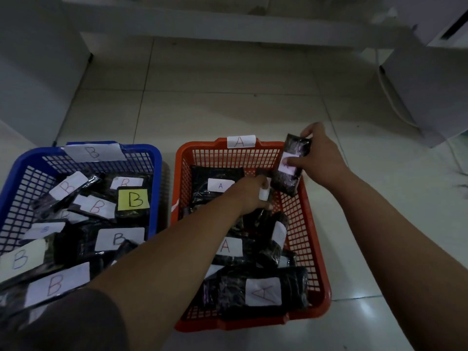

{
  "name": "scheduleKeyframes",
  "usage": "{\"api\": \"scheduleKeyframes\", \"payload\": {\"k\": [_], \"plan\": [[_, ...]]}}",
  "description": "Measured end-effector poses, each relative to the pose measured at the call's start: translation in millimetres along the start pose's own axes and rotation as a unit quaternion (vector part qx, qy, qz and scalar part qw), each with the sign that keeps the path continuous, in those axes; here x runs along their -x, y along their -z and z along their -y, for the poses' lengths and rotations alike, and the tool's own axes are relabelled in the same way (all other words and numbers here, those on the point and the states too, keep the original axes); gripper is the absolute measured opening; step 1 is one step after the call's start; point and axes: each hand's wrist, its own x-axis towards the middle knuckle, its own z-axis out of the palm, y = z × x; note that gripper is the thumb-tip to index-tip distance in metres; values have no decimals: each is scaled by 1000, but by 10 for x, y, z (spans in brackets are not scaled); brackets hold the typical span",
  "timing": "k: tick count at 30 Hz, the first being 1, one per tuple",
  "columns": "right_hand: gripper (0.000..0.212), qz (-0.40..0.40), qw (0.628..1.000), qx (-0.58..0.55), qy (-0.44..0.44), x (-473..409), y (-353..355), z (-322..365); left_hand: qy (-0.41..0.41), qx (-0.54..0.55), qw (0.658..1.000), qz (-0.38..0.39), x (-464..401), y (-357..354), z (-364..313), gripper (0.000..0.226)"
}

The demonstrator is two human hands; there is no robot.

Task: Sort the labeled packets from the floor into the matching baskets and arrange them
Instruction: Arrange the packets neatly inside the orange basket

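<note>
Packets (290, 164): 2 hands (321, 158) each grip 1 over 2 baskets (316, 239).

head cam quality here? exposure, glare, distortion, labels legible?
Head view: dim, underexposed; wide-angle bending at the edges; soft glare on floor tiles lower right. Basket labels read clearly: blue basket B, orange basket A. Label on the packet held by the right hand is thumb-covered, blurred, unreadable.

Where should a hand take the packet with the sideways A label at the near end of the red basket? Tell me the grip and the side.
Come from above. The packet lies flat on top at the near end of the red basket, label up. Probably pinch across its narrower width beside the label; its right end sits near the basket wall, so the left end looks freer.
</note>
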Motion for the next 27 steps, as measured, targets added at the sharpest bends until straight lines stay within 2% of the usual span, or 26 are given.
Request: {"api": "scheduleKeyframes", "payload": {"k": [3, 6, 9, 11, 13, 15, 21, 24, 27], "plan": [[56, 11, 999, 37, -10, 35, 30, -109, -9, -73, 996, 40, -18, -6, 20, 61], [58, 33, 998, -28, -49, 99, 52, -174, -35, -197, 980, 8, 3, -21, 12, 56], [60, 61, 995, -54, -59, 162, 49, -223, -99, -375, 919, -65, -15, -32, -42, 57], [59, 74, 995, -48, -51, 195, 33, -234, -98, -419, 898, -85, -43, -14, -64, 67], [57, 76, 995, -47, -41, 212, 34, -217, -78, -426, 898, -76, -52, 6, -42, 74], [59, 76, 996, -32, -25, 213, 36, -200, -59, -400, 913, -56, -42, 13, 2, 75], [55, 36, 999, 26, 30, 139, -121, -43, -27, -272, 962, -11, -33, 153, 74, 51], [55, 35, 994, 96, 49, 68, -321, 18, -14, -239, 971, -19, -45, 306, 119, 37], [53, 43, 971, 224, 69, 126, -528, 9, -1, -243, 970, 1, -18, 385, 194, 39]]}}
